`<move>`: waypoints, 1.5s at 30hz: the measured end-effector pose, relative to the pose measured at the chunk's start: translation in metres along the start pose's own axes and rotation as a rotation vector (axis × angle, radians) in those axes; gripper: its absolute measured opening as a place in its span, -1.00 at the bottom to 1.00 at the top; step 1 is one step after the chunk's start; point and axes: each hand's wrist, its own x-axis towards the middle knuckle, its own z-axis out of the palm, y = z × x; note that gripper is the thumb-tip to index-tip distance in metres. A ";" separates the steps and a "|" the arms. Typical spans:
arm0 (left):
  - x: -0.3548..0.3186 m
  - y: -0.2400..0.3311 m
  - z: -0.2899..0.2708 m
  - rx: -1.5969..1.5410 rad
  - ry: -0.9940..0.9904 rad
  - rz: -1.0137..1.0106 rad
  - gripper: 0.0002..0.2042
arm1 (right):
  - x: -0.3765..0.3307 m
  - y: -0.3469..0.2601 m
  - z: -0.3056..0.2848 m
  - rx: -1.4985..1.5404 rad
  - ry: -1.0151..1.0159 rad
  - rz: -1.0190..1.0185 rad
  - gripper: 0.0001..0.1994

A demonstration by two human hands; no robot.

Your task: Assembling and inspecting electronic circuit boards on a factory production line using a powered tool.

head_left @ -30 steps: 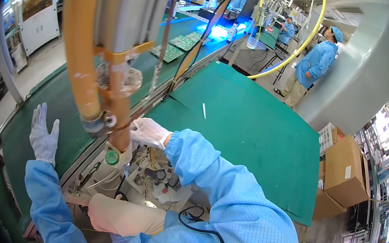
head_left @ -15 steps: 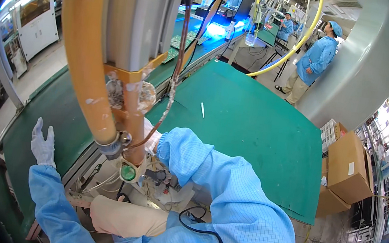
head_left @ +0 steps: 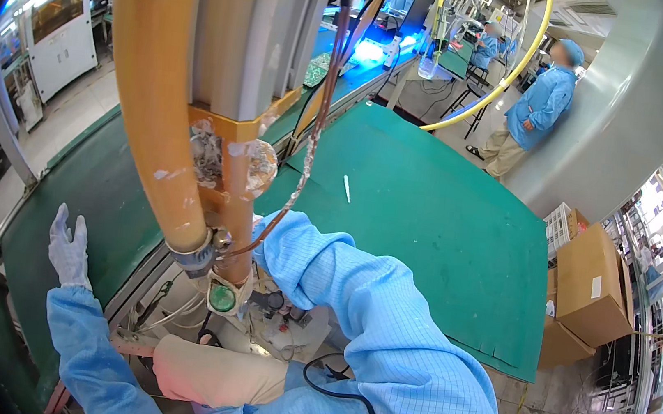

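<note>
The left grip (head_left: 71,250) is spread wide and empty over the green desk (head_left: 87,177), perhaps for balance. The amber pipe assembly (head_left: 224,125), to its right, seems steadied from behind by the hidden right grip, whose closure cannot be told.

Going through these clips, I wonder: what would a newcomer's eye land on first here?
Probably the thick orange-brown tube and the ribbed grey metal block beside it, looming large left of centre, with the person's right sleeve reaching behind them. Next, the bright blue glow near the top centre. Then the white-gloved left hand, fingers spread, over the dark green surface at left.
</note>
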 end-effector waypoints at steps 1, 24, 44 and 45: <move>0.001 -0.004 0.000 -0.001 -0.001 0.000 -0.57 | -0.005 -0.004 -0.002 0.171 0.011 0.132 -0.54; -0.001 0.002 -0.001 -0.118 0.011 -0.047 -0.58 | 0.046 0.029 0.061 0.009 -0.027 0.162 -0.46; 0.002 -0.003 0.004 -0.121 -0.076 0.049 -0.59 | 0.048 0.053 0.103 0.041 0.123 -0.112 -0.64; 0.002 -0.008 -0.001 -0.072 -0.090 0.059 -0.59 | 0.051 0.042 0.098 0.053 0.120 -0.110 -0.64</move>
